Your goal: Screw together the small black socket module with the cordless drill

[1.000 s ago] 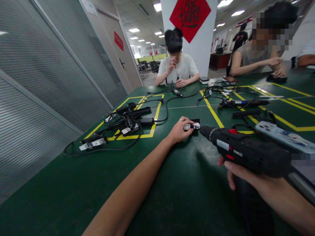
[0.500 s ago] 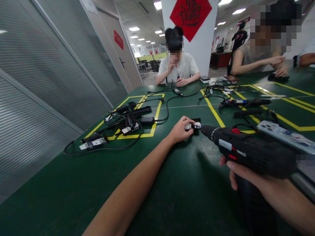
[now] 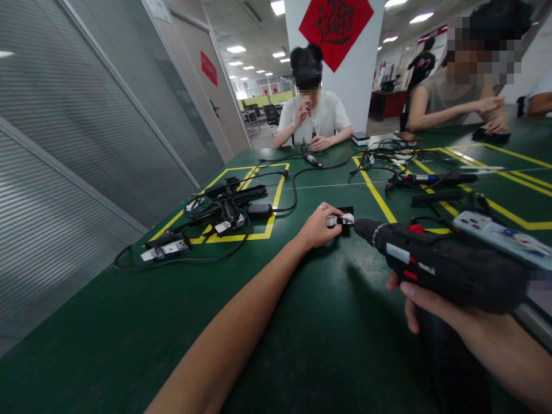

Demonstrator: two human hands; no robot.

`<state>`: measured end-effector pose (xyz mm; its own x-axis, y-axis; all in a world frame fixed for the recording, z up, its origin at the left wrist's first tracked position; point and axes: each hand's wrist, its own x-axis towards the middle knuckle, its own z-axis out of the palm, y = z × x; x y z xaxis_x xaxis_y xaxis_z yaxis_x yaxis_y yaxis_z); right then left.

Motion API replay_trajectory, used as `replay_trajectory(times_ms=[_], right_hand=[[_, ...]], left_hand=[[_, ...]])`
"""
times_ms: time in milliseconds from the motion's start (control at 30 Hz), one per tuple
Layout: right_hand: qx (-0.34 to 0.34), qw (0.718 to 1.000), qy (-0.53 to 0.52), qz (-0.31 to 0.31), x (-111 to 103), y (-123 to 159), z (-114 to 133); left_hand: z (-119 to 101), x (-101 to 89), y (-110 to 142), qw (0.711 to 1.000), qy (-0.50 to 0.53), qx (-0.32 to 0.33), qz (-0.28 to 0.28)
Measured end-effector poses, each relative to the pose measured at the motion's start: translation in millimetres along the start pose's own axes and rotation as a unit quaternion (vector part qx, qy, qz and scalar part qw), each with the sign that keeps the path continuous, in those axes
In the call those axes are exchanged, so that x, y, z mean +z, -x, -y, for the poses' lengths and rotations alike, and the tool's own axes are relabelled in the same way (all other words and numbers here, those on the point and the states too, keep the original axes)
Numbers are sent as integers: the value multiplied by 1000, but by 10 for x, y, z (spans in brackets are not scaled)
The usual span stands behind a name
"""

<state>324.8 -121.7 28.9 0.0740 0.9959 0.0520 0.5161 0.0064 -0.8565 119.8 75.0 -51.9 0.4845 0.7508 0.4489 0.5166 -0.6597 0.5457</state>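
My left hand [image 3: 321, 226] is closed on a small black part with a white and silver face [image 3: 346, 218], pressing it down on the green table [image 3: 302, 322]. In my right hand [image 3: 448, 310] is a black power drill [image 3: 435, 259] with red buttons, its handle wrapped by my fingers. The drill's chuck points left at the small part, with its front end right beside it. Whether the bit touches the part I cannot make out. Part of the drill handle fades into shadow at the bottom right.
Black parts and cables [image 3: 228, 210] lie inside yellow tape at the left. A metal plate [image 3: 504, 236] stands right, behind the drill. More cables and a pen-like tool [image 3: 440, 178] lie further back. A person in a white shirt [image 3: 313, 118] sits opposite, another person [image 3: 457, 103] to the right.
Both hands and the drill keep nearly the same pose, with the whole view shifted very slightly. The drill still points at the small part.
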Motion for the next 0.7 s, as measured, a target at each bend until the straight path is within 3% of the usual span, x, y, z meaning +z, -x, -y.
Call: replay_trajectory(times_ms=[100,167,300,700], right_hand=[[44,996,-27,75,-48,12,-43],[53,994,8,92,-58,5,-55],[52,992,49,101,-48,-11,-44],[72,993,-50,79,-26,-2,5]], left_hand=[[-21,-5,10,1000,0,-9,1],[-28,-3,10,1000,0,-9,-3],[-21,8,3,1000,4,2,-8],[-10,15,14,1000,-7,-3,-7]])
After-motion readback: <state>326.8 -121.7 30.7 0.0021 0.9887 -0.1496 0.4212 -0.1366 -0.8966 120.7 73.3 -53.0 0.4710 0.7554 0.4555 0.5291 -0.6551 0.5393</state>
